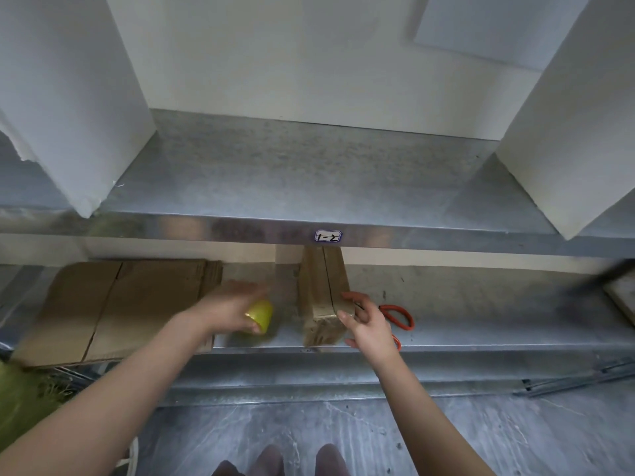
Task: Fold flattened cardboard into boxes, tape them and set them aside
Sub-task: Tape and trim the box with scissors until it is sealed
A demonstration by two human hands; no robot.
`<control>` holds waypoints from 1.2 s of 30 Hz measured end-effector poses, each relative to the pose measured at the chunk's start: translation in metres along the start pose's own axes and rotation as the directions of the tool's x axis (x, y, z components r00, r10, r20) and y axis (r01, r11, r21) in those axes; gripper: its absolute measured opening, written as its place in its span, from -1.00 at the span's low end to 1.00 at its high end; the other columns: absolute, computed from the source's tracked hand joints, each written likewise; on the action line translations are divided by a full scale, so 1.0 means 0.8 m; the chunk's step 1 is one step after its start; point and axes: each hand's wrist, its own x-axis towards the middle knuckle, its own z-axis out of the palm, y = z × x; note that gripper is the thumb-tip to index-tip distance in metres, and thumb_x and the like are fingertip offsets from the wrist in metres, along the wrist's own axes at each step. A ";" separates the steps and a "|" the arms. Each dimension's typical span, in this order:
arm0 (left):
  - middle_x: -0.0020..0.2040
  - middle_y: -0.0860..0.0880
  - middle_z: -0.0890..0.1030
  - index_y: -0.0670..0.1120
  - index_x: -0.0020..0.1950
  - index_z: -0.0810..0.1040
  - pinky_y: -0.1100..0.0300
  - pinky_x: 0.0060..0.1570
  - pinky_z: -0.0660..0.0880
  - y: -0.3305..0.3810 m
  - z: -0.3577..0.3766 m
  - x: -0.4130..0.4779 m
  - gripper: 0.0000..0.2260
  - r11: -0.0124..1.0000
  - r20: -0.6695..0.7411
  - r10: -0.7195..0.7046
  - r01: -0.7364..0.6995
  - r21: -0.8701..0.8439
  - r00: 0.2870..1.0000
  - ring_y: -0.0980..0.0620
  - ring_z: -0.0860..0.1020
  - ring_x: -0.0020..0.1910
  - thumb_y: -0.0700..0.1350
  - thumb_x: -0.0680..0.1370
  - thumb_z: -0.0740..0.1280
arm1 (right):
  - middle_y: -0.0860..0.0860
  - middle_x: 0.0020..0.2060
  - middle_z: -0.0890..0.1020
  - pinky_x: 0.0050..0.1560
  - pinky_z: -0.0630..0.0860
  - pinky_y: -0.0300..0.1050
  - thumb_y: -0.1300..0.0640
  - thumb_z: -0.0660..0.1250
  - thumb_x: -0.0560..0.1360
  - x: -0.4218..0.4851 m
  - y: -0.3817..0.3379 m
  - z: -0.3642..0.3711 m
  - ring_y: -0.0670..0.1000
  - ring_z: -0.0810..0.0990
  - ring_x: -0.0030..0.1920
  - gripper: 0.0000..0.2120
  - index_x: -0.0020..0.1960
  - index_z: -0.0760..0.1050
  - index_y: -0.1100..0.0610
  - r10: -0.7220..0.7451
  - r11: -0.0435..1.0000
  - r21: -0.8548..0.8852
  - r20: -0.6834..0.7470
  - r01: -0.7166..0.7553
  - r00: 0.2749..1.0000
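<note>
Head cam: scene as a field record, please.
left hand: holds yellow tape roll
right hand: at box taped near corner, grip unclear
box: folded, on lower shelf between hands
flat cardboard: stacked on lower shelf, left of box
scissors: orange handles, right of right hand, partly hidden
label: 1-2, upper shelf edge
</note>
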 end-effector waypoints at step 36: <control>-0.14 0.04 0.53 -0.02 0.03 0.30 0.25 -0.31 0.20 0.029 -0.024 -0.108 -0.43 0.979 -0.326 -0.062 -0.006 -0.205 0.943 -0.03 0.49 -0.17 0.15 0.26 0.55 | -0.10 -0.19 0.62 0.00 0.39 -0.41 0.11 0.48 0.42 -0.067 -0.086 0.159 -0.21 0.56 -0.09 -0.83 -0.24 0.53 -0.10 -0.336 0.908 -0.217 0.134 0.358 0.932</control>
